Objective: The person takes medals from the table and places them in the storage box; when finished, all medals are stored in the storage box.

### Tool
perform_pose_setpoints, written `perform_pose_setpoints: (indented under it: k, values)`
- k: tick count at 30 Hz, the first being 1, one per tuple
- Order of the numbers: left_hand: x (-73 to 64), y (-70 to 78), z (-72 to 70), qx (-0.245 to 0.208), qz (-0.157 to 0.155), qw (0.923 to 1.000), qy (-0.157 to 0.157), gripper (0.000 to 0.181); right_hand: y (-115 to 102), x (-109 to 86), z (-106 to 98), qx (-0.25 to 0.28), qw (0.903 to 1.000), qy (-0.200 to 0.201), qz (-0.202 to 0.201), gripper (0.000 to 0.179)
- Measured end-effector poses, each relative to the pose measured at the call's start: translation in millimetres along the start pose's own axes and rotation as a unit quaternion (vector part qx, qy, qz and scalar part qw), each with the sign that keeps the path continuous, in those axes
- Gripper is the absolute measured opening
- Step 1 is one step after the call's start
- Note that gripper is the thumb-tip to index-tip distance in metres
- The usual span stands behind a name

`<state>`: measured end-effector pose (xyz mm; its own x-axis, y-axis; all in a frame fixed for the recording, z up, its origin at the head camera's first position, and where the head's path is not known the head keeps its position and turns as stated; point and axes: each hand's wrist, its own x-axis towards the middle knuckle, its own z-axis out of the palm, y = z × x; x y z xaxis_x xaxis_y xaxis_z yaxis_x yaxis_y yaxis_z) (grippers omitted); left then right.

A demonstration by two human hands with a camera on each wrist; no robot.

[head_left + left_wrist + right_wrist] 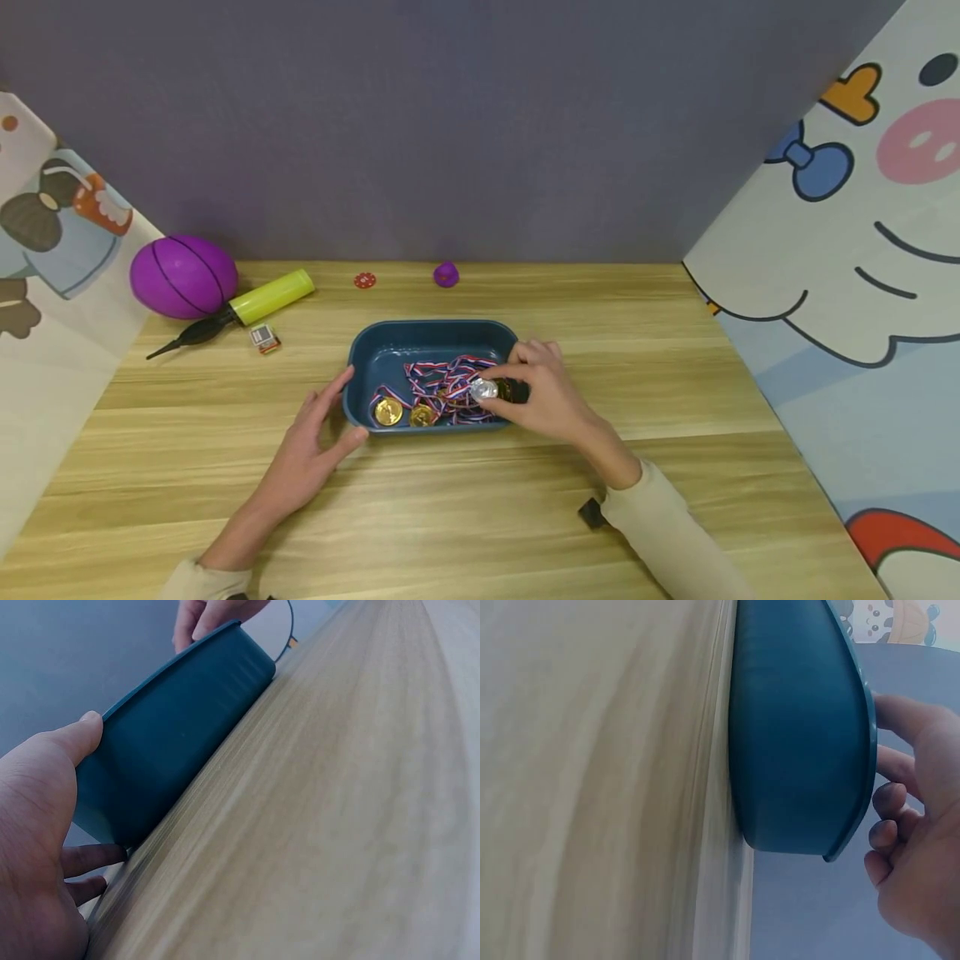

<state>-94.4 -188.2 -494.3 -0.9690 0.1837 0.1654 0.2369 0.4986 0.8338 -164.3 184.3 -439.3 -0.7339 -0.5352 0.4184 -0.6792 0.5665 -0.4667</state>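
A dark blue oblong basin [390, 346] stands on the wooden table. In it lie gold medals [388, 411] and a tangle of red, white and blue ribbons [442, 379]. My right hand [543, 392] reaches over the basin's right end, thumb and forefinger pinching a silver medal [483, 389] above the ribbons. From the right wrist view, the basin wall hides that medal from sight. My left hand [303, 458] touches the basin's left end with fairly straight fingers, its thumb [86, 731] at the rim and the lower fingers beside the base.
At the back left are a purple ball [183, 277], a yellow-green hand pump [272, 297] with a black nozzle, and a small box [265, 338]. A red chip [365, 280] and a small purple object [446, 274] lie near the grey back wall [457, 133].
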Motion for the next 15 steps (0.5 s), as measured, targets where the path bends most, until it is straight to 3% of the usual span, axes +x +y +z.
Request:
perform_pose_setpoints:
  k: [11,15]
  values:
    - [0.5,-0.9,-0.5,-0.006,0.010,0.9999,0.006,0.084,0.7,-2.8,-0.5,-0.019,0.9995,-0.018,0.015,0.042]
    - [0.4,-0.3,-0.4,-0.006,0.004,1.0000,0.003,0.083,2.7,-4.8,-1.0,-0.006,0.9998,-0.009,0.019,0.040]
